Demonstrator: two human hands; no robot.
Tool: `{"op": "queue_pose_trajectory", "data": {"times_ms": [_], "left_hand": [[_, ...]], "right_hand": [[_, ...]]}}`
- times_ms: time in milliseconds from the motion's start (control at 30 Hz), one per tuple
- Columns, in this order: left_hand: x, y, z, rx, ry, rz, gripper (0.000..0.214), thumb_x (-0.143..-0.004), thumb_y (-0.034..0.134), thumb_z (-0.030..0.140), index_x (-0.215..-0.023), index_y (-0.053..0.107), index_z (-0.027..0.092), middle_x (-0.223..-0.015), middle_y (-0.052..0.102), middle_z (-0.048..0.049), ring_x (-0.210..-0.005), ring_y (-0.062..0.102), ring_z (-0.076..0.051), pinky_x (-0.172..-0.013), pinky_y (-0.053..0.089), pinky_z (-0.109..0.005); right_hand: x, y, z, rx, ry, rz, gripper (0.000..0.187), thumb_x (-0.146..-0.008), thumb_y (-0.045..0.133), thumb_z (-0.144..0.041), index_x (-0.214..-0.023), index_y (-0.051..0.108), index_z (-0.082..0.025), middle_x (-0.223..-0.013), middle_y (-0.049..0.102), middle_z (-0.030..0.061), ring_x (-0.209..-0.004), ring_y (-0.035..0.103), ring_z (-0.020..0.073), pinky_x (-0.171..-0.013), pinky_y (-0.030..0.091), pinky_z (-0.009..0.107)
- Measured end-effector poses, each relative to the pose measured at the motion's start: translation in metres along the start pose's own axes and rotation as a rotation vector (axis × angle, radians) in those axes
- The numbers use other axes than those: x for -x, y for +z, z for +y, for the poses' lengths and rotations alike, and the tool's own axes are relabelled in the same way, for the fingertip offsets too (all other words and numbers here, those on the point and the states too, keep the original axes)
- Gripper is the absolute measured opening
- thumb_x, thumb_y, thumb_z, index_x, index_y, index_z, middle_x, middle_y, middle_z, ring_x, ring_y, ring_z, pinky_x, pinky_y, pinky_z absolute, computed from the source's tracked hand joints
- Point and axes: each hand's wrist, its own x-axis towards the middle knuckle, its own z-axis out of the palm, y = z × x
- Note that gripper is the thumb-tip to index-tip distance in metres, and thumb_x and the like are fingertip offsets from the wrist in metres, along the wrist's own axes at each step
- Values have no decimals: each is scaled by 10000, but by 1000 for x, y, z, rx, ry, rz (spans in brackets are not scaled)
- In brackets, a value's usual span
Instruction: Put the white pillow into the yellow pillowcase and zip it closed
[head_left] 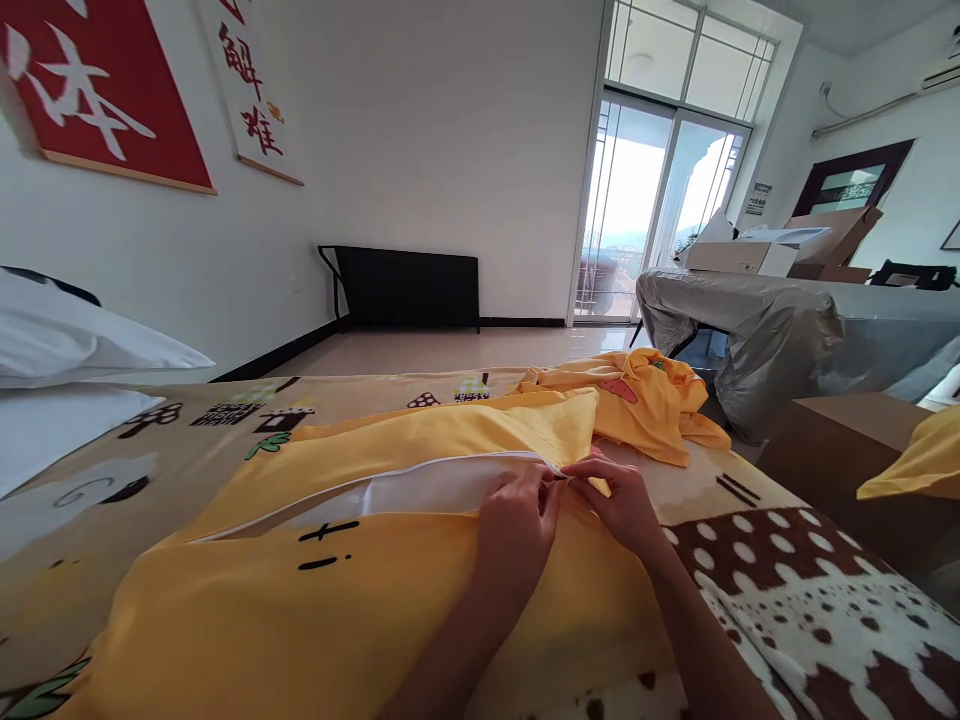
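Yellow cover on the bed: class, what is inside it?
White filling shows through the open zip; the cover hides the rest.

A beige printed bed sheet (97, 560) covered the bed, with two white pillows (75, 340) stacked at its left edge and a brown-and-white spotted blanket (810, 590) at the right. On the wall hung a red banner (97, 90) and a white calligraphy scroll (251, 90). A black rack (409, 285) stood against the far wall beside glass balcony doors (660, 200). Cardboard boxes (832, 240) sat on furniture under a grey cover (787, 330).
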Motion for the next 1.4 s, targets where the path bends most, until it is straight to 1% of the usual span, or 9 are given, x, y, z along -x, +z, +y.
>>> {"op": "queue_pose_trajectory", "data": {"times_ms": [133, 333, 467, 667, 900, 1067, 1233, 1300, 1400], "left_hand": [[-1, -2, 0, 69, -50, -41, 129, -865, 532, 288, -879, 629, 204, -776, 703, -8, -730, 626, -174, -688, 423, -285], [-1, 0, -2, 19, 68, -29, 175, -877, 499, 260, -835, 662, 213, -807, 703, -17, -750, 606, -172, -689, 410, -283], [1, 1, -2, -35, 134, -15, 162, -865, 503, 215, -848, 664, 215, -767, 696, -1, -714, 598, -165, -694, 403, -292], [1, 1, -4, -47, 128, -9, 175, -878, 488, 237, -849, 659, 212, -845, 705, -21, -813, 617, -184, -759, 413, -320], [0, 7, -5, -150, 182, 28, 188, -877, 448, 209, -805, 619, 179, -816, 691, -40, -779, 603, -200, -741, 410, -346], [-1, 4, -6, -175, 162, 68, 167, -841, 439, 159, -722, 553, 183, -736, 655, -32, -726, 591, -181, -723, 392, -327], [-4, -7, -5, -209, 117, 2, 179, -852, 428, 173, -717, 544, 187, -739, 656, -36, -720, 590, -179, -724, 382, -324], [-5, -10, -4, -212, 100, -33, 178, -861, 433, 186, -732, 556, 186, -749, 663, -36, -726, 591, -182, -730, 379, -329], [-5, -14, -3, -207, 87, -69, 179, -870, 437, 193, -758, 576, 184, -775, 672, -38, -751, 594, -185, -752, 368, -339]], "right_hand": [[0, -1, 0, -69, 33, -27, 137, -813, 606, -253, -874, 729, -244, -823, 725, 29, -769, 670, 182, -746, 511, 297], [0, -3, 0, -134, 85, -86, 169, -822, 602, -314, -903, 719, -222, -853, 725, 41, -791, 663, 185, -740, 519, 297], [0, -1, 0, -134, 113, -50, 186, -774, 663, -368, -833, 709, -198, -753, 704, 35, -714, 619, 170, -692, 497, 286], [0, 2, 4, -194, 141, -41, 143, -767, 663, -326, -806, 703, -195, -757, 698, 37, -712, 601, 167, -688, 477, 286], [0, 3, -1, -74, 114, -19, 105, -775, 639, -297, -758, 689, -207, -723, 686, 26, -696, 589, 168, -703, 455, 294], [-1, 2, -2, -2, 79, -20, 99, -773, 609, -265, -714, 656, -202, -664, 644, 4, -655, 546, 151, -696, 434, 286], [-1, 8, 0, 65, 66, 34, 109, -759, 537, -207, -718, 638, -206, -599, 602, -22, -607, 524, 141, -783, 420, 319], [-1, 10, -1, 85, 51, 5, 121, -787, 551, -225, -787, 673, -221, -658, 650, -17, -641, 566, 148, -846, 398, 337], [-1, 13, -3, 90, 27, -56, 121, -821, 587, -270, -827, 706, -251, -770, 706, 2, -717, 610, 166, -827, 392, 324]]}}
